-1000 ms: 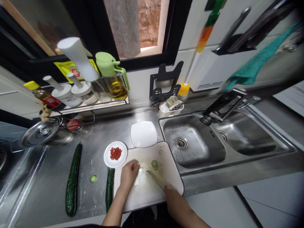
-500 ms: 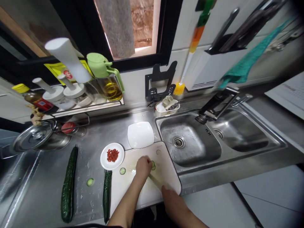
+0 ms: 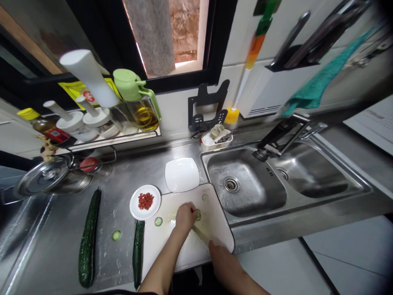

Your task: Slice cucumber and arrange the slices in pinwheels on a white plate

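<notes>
My left hand (image 3: pixel 185 217) is closed over the white cutting board (image 3: pixel 190 256), fingers curled down and mostly hidden from view. Thin cucumber slices (image 3: pixel 198 215) lie just beyond its fingertips. At the board's right side, my right hand (image 3: pixel 221 258) grips a knife (image 3: pixel 202 235); its blade is faint and slants up-left toward my left hand. A single cucumber slice (image 3: pixel 158 221) rests near the board's left edge. Alongside that edge lies a dark cucumber piece (image 3: pixel 138 252).
A white plate of chopped red pieces (image 3: pixel 145 202) and a white square dish (image 3: pixel 182 175) sit behind the board. On the left lies a whole cucumber (image 3: pixel 89 239) near another slice (image 3: pixel 116 235). The double sink (image 3: pixel 245 180) is at right; a bottle rack (image 3: pixel 119 137) hangs behind.
</notes>
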The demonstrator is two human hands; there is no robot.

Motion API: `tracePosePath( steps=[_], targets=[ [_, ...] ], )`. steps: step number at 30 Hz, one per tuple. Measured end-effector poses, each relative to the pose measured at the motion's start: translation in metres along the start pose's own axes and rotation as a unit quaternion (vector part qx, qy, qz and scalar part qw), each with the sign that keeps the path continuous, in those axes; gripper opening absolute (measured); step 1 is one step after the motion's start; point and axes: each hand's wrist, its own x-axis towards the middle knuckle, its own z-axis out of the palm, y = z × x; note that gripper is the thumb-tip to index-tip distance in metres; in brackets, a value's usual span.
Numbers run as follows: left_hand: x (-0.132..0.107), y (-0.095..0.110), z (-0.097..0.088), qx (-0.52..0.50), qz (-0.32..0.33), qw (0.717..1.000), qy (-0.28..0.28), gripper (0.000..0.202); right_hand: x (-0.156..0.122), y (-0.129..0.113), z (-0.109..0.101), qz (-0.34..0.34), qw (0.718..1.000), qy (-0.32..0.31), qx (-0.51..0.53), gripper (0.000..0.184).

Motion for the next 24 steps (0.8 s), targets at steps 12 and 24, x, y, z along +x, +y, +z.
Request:
tracePosePath(
  steps=[12,24],
  targets=[
    [-0.001,-0.0025,0.0031,0.004,0.026,1.0,0.002,0.007,0.0,0.0015,0.0035,-0.007,1.0,0.013,0.001,0.054],
    [0.001,-0.0043,0.002,-0.029,0.026,0.999,-0.008,0.016,-0.0034,-0.0005,-0.0021,0.006,1.0,0.004,0.005,0.058]
  ],
)
